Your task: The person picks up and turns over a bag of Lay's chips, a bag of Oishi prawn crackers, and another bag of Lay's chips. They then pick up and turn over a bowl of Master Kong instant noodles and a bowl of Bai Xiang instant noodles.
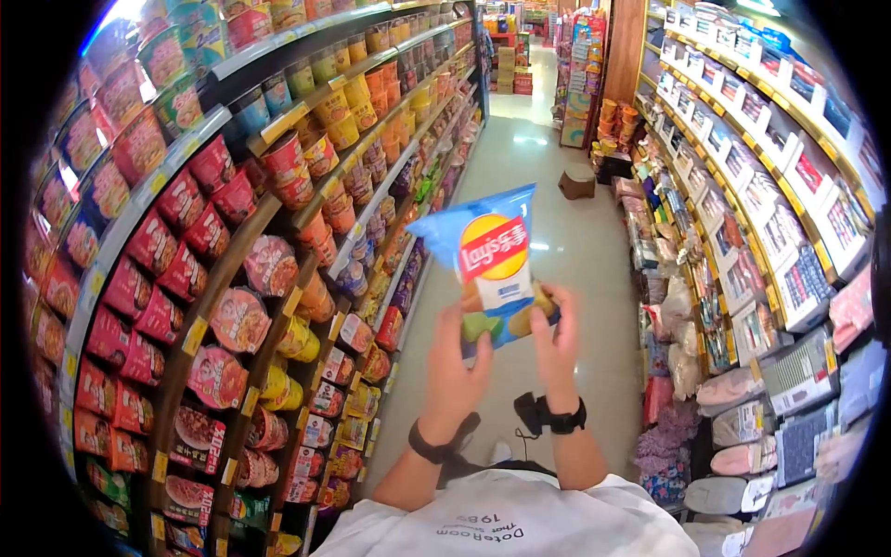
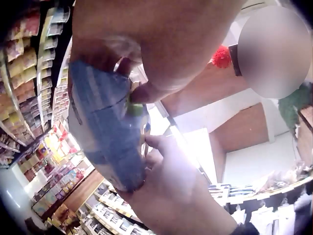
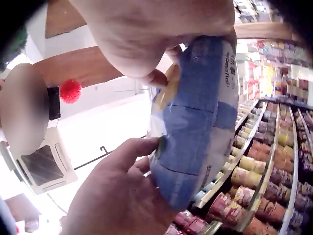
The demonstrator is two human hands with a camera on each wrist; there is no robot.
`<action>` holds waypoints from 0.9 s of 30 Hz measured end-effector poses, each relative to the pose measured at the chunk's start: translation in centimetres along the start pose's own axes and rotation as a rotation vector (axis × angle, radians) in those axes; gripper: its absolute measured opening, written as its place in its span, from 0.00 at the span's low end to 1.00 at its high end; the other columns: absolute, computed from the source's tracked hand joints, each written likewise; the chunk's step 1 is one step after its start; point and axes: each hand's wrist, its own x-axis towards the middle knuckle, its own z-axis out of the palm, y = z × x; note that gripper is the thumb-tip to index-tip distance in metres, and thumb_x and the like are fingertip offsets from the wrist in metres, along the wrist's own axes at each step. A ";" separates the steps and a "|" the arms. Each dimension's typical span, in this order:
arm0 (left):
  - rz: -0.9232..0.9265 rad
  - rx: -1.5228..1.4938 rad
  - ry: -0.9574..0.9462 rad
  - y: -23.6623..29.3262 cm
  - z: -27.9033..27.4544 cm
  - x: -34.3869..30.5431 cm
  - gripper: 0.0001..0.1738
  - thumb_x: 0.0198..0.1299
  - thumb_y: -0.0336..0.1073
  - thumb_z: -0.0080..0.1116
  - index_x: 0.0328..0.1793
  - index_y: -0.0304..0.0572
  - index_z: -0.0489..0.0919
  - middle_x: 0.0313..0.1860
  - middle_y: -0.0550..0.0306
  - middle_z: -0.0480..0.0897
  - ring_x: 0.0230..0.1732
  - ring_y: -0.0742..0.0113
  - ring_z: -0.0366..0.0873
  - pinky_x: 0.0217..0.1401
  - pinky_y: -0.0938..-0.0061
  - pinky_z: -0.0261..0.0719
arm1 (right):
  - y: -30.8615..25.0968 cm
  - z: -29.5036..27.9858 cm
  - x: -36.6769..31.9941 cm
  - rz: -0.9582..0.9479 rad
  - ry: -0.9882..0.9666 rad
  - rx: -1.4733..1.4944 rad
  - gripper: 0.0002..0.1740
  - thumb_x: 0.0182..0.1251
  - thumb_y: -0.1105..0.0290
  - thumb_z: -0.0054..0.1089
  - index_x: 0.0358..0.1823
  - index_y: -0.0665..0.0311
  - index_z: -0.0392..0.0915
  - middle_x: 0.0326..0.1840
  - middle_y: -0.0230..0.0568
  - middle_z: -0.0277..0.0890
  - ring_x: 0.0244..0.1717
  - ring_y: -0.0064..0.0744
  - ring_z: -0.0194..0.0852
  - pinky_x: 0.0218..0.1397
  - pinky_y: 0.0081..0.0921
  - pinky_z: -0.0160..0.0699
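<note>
A blue bag of Lay's potato chips (image 1: 493, 246) is held up in front of the body over the aisle, its logo side facing the head camera. My left hand (image 1: 452, 357) grips its lower left edge, thumb on the near side. On the lower right, my right hand (image 1: 555, 339) holds the other edge with the thumb toward the middle. From the left wrist, the bag's blue underside (image 2: 110, 129) lies between both hands. In the right wrist view, the bag (image 3: 193, 117) looks puffed, with fingers curled at both ends.
Shelves of cup noodles (image 1: 213, 325) line the left side. Packaged clothing and slippers (image 1: 742, 459) fill the right shelves. Down the aisle floor (image 1: 534, 148) stand a brown stool (image 1: 576, 182) and a display rack (image 1: 583, 79).
</note>
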 end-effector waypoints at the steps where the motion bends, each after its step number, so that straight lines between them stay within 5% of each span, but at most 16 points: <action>1: -0.018 0.001 0.011 -1.0 0.5 1.3 0.28 0.63 0.27 0.62 0.69 0.27 0.69 0.57 0.38 0.76 0.56 0.46 0.77 0.59 0.62 0.77 | 1.6 0.5 1.1 0.030 -0.048 -0.016 0.21 0.73 0.70 0.58 0.64 0.67 0.71 0.59 0.43 0.71 0.58 0.38 0.70 0.63 0.31 0.70; 7: -0.061 0.162 -0.103 -8.2 3.8 10.5 0.31 0.63 0.32 0.63 0.70 0.27 0.69 0.61 0.34 0.75 0.60 0.36 0.75 0.62 0.58 0.76 | 10.7 4.9 7.4 0.210 -0.101 -0.082 0.33 0.75 0.68 0.58 0.76 0.67 0.56 0.72 0.50 0.62 0.72 0.42 0.61 0.72 0.36 0.67; 11: 0.060 0.202 -0.067 -14.2 6.6 17.6 0.30 0.61 0.31 0.63 0.70 0.35 0.71 0.58 0.43 0.77 0.56 0.42 0.79 0.54 0.59 0.81 | 14.7 7.0 14.7 0.311 -0.207 0.051 0.39 0.77 0.66 0.58 0.81 0.66 0.48 0.77 0.52 0.60 0.74 0.41 0.63 0.74 0.35 0.66; 14: 0.053 0.198 -0.069 -18.2 8.1 23.9 0.31 0.60 0.31 0.64 0.70 0.34 0.71 0.57 0.43 0.77 0.56 0.42 0.80 0.53 0.59 0.81 | 18.0 9.3 20.8 0.270 -0.231 -0.104 0.39 0.76 0.66 0.60 0.80 0.67 0.49 0.75 0.54 0.62 0.71 0.39 0.67 0.73 0.33 0.68; 17: 0.044 0.163 -0.097 -20.8 9.5 30.9 0.31 0.59 0.31 0.66 0.69 0.33 0.71 0.56 0.42 0.77 0.55 0.43 0.80 0.53 0.59 0.81 | 20.0 11.3 27.3 0.300 -0.240 -0.139 0.41 0.73 0.63 0.64 0.78 0.70 0.53 0.74 0.61 0.63 0.68 0.49 0.70 0.69 0.36 0.73; 20: 0.090 0.080 -0.157 -23.1 11.2 37.6 0.31 0.59 0.31 0.66 0.69 0.33 0.71 0.56 0.42 0.77 0.55 0.42 0.80 0.53 0.60 0.81 | 23.6 12.4 32.7 0.158 -0.166 -0.234 0.41 0.71 0.65 0.66 0.78 0.70 0.54 0.71 0.59 0.65 0.68 0.47 0.70 0.66 0.36 0.75; 27: 0.037 -0.008 -0.358 -28.6 18.2 48.0 0.30 0.59 0.34 0.69 0.66 0.33 0.72 0.57 0.39 0.78 0.58 0.40 0.78 0.57 0.59 0.78 | 29.4 11.9 41.2 0.182 -0.124 -0.274 0.41 0.70 0.66 0.68 0.77 0.71 0.56 0.68 0.54 0.68 0.65 0.42 0.71 0.66 0.33 0.74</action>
